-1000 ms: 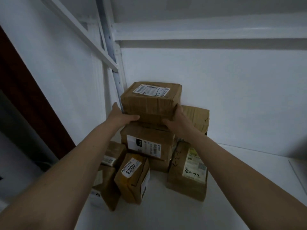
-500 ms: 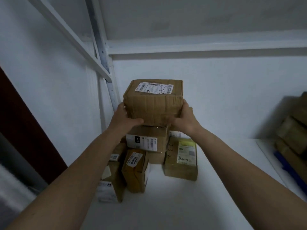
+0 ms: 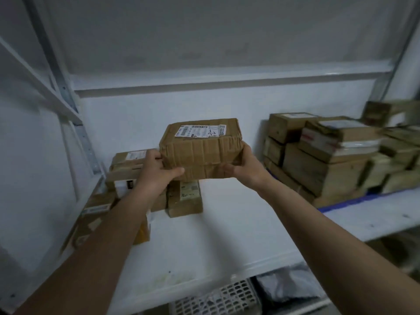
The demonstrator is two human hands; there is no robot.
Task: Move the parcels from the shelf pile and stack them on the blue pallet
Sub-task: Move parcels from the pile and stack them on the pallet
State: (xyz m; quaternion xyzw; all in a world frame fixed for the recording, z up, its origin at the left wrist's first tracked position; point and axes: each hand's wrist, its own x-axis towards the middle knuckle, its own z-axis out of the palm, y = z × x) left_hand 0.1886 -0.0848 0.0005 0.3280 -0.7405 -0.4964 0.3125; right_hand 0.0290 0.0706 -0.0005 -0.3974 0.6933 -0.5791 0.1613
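Head view: both hands hold one brown cardboard parcel (image 3: 201, 151) in the air above the white shelf (image 3: 227, 223), clear of the surface. The left hand (image 3: 156, 171) grips its lower left corner, thumb on the front face and fingers (image 3: 152, 155) curled round the side. The right hand (image 3: 244, 165) grips the lower right corner, its fingers wrapped behind the far side. A white shipping label (image 3: 200, 131) with handwriting lies on the parcel's top. Behind the left forearm sits the shelf pile (image 3: 127, 164) of remaining parcels, against the left upright, partly hidden. To the right, well apart from the held parcel, stacked parcels (image 3: 329, 155) rest on the blue pallet (image 3: 354, 200), of which only an edge shows. Below the shelf, a white perforated basket (image 3: 218, 298) is visible.
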